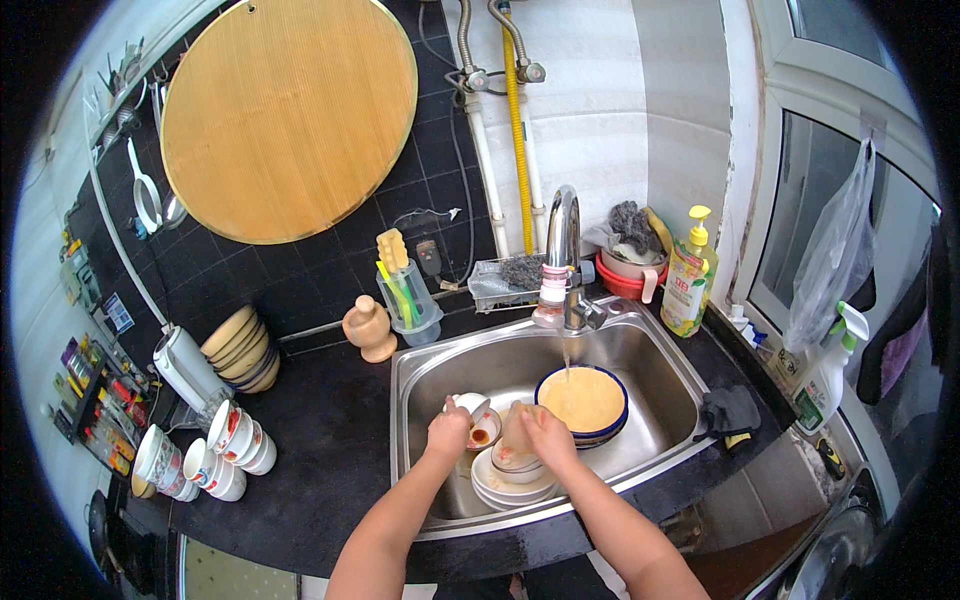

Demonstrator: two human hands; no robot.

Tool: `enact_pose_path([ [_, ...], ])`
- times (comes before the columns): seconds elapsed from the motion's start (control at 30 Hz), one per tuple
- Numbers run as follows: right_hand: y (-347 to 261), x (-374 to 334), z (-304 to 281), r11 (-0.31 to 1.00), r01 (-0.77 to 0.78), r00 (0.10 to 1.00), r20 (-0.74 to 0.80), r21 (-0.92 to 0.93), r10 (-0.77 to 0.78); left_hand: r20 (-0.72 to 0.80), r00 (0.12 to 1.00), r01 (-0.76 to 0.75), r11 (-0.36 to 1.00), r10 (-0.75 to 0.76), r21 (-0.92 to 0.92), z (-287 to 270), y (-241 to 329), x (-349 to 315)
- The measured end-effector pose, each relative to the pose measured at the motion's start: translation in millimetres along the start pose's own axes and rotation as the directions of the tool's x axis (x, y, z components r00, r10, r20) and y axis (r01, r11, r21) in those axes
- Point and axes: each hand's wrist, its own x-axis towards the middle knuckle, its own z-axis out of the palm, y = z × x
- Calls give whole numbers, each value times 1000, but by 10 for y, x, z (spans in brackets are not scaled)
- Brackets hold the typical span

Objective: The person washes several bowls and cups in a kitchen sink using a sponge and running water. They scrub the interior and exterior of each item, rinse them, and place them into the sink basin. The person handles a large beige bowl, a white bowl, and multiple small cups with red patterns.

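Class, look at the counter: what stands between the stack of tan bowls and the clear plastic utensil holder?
In the head view, a rounded wooden object, close beside the utensil holder; bare dark counter separates it from the bowl stack.

1 head-worn fisheye view; looks down into sink [655,400]; near, wide.

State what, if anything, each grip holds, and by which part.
The left grip appears to hold a white bowl by its left edge. The right grip is at a patterned bowl; blur hides whether or where it holds it.
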Motion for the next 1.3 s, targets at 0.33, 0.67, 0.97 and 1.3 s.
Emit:
enact_pose_path([
  [0.33,-55,-190,161,565,727,685,351,-391,-638,361,737,389,-79,-572,-918,-289,310,-380],
  [0.67,-201,-272,254,290,703,691,529,-649,-492,603,797,568,-286,-41,-771,-176,265,-424],
  [0.97,-503,-153,13,237,744,649,593,-624,-476,525,845,473,-314,-103,-823,-148,242,-430],
  [1.3,-538,-136,44,245,662,731,540,-708,-417,452,870,427,-158,-197,-890,-202,301,-414],
])
